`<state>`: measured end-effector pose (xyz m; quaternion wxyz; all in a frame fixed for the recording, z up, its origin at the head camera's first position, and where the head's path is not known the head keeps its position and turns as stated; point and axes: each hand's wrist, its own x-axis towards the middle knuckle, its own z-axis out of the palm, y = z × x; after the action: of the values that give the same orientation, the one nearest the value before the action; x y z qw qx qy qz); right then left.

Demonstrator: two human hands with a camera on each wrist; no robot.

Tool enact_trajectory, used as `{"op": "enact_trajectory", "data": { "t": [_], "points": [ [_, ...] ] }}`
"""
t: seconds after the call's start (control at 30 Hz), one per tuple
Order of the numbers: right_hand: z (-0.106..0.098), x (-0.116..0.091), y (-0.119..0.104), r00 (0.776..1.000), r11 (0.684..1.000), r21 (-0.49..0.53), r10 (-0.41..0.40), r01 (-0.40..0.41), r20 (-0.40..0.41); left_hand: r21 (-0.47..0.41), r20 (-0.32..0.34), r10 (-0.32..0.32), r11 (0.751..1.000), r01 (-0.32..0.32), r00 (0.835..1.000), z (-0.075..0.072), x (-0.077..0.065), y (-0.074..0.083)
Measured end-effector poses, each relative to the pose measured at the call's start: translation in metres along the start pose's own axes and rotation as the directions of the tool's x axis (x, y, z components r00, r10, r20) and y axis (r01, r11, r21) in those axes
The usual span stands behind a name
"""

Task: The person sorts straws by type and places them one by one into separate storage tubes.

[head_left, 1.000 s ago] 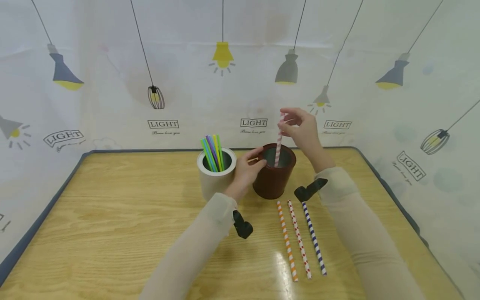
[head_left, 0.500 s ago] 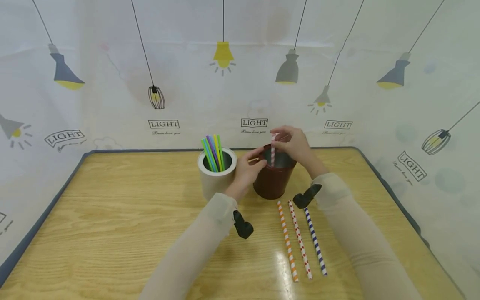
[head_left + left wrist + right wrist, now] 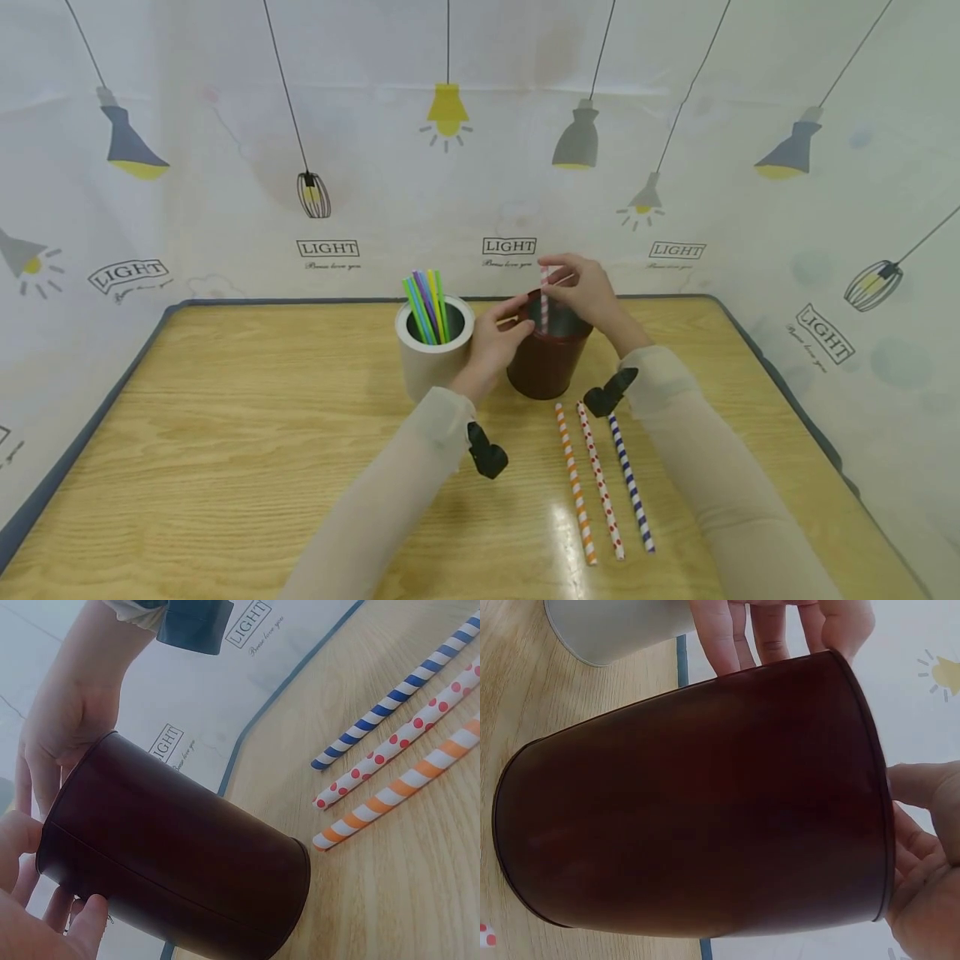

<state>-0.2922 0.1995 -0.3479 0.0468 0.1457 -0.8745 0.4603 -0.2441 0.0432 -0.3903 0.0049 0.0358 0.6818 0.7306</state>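
A dark red-brown cup point(image 3: 543, 367) stands near the back edge of the table. My left hand point(image 3: 497, 340) holds its left side by the rim, fingers and thumb round the wall. Over the mouth, my right hand point(image 3: 588, 290) pinches a pink-and-white striped paper straw point(image 3: 544, 308), whose lower part is down inside the cup. In the left wrist view the cup wall point(image 3: 172, 847) fills the middle and hides the straw. The right wrist view shows the cup side point(image 3: 697, 802) close up, with fingers of my left hand point(image 3: 769, 634) at its upper edge.
Left of the cup stands a white holder point(image 3: 431, 367) with several bright plastic straws point(image 3: 426, 304). In front lie an orange-striped straw point(image 3: 576, 487), a red-dotted straw point(image 3: 602, 483) and a blue-striped straw point(image 3: 632, 487). A lamp-printed curtain point(image 3: 367, 167) rises behind the table.
My right hand has moved down and left, lowering the pink-striped straw deeper into the cup toward its left side. The left hand has stayed on the rim.
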Motion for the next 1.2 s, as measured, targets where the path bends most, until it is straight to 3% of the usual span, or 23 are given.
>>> {"op": "enact_trajectory", "data": {
  "t": [0.37, 0.7, 1.0, 1.2],
  "points": [
    [-0.005, -0.001, -0.002, 1.000, 0.999, 0.054, 0.007, -0.009, 0.027, -0.012, 0.006, -0.013, 1.000, 0.013, 1.000, 0.000, 0.000, 0.000],
    [-0.021, -0.010, -0.001, 0.998, 0.998, 0.065, 0.020, -0.024, 0.064, -0.012, -0.003, -0.017, 1.000, 0.017, 1.000, 0.000, 0.001, -0.002],
    [-0.042, -0.030, -0.004, 0.997, 0.998, 0.050, 0.029, -0.033, 0.069, -0.020, -0.013, -0.018, 1.000, 0.018, 1.000, 0.001, 0.001, -0.002],
    [-0.054, -0.044, 0.010, 0.997, 0.998, 0.056, 0.034, -0.039, 0.073, -0.025, -0.018, -0.021, 0.999, 0.021, 1.000, 0.002, 0.001, -0.002]
  ]
}}
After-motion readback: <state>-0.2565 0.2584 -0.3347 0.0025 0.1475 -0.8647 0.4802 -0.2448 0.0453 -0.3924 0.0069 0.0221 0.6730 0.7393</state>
